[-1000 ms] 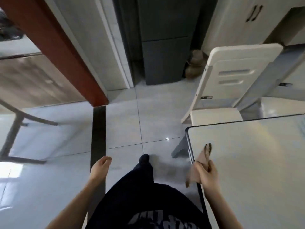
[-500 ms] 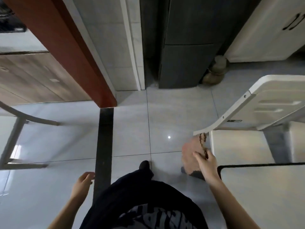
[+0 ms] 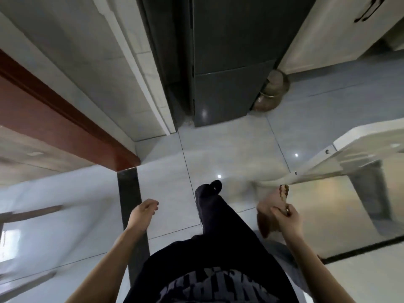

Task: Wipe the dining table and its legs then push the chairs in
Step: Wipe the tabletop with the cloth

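My right hand [image 3: 288, 219] is shut on a brownish-pink cloth [image 3: 270, 212], which hangs in the air left of the table corner. The white dining table [image 3: 371, 278] with its dark rim fills the lower right, and one grey leg [image 3: 369, 193] shows beyond it. A cream folding chair [image 3: 354, 154] stands at the table's far side, its back tilted toward me. My left hand [image 3: 143, 212] hangs over the tiled floor with loosely curled fingers and holds nothing. My dark-trousered leg and foot [image 3: 209, 193] step forward between the hands.
A dark grey fridge [image 3: 220, 62] stands straight ahead with brown bags [image 3: 273, 90] beside it and white cabinets [image 3: 341, 25] to the right. A red door frame [image 3: 65, 125] and a black floor strip [image 3: 129, 204] lie left. Metal furniture legs [image 3: 26, 213] sit at far left.
I have stepped forward and the view has tilted down. The right hand with the cloth came off the table top and now hangs beside the corner. The left hand swung forward.
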Tool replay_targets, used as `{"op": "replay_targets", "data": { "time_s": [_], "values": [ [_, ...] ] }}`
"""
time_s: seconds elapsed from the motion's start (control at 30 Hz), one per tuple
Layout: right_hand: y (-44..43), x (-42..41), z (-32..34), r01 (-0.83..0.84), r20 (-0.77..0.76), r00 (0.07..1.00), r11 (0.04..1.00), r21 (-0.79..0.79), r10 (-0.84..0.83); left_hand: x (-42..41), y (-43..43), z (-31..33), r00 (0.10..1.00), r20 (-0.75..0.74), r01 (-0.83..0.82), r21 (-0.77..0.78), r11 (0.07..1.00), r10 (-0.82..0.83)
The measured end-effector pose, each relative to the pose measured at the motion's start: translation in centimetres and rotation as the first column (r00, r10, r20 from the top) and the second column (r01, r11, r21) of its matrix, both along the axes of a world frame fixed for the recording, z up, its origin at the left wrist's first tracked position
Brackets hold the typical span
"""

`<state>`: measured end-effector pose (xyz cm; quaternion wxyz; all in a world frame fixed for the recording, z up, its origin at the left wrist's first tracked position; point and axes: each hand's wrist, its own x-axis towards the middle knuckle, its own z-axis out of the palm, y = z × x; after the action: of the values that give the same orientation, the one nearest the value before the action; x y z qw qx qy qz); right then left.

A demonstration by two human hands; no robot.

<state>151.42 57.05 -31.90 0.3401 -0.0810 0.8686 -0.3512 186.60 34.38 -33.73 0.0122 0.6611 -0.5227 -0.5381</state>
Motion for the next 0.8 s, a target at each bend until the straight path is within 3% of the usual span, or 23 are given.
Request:
{"op": "replay_targets", "data": {
  "time_s": [0.13,0.33,0.5,0.67,0.8],
  "values": [
    [-6.4,-3.2,-0.4,0.044,0.062,0.997,0.999,-0.016,-0.043,-3.7,-5.7,-0.5,0.997,0.077,0.031,0.017,0.999,-0.032],
    [-14.7,-9.1,1.1,0.070,0.023,0.997,0.998,-0.010,-0.070,-8.7,-15.6,0.1,0.993,0.118,-0.020,0.073,0.997,0.011],
    [-18.0,-13.3,1.3,0.245,0.068,0.968,0.966,-0.076,-0.241,-15.2,-23.2,-0.1,0.998,0.063,0.023,0.077,0.997,-0.028],
    [-19.6,-16.4,0.8,0.451,0.085,0.891,0.891,-0.055,-0.446,-25.1,-30.3,-0.2,0.956,0.044,0.287,0.065,0.956,-0.290],
    [-20.0,-17.9,-0.4,0.614,0.049,0.788,0.789,0.020,-0.614,-36.2,-36.4,-0.3,0.861,-0.017,0.507,0.115,0.854,-0.508]
  ]
}}
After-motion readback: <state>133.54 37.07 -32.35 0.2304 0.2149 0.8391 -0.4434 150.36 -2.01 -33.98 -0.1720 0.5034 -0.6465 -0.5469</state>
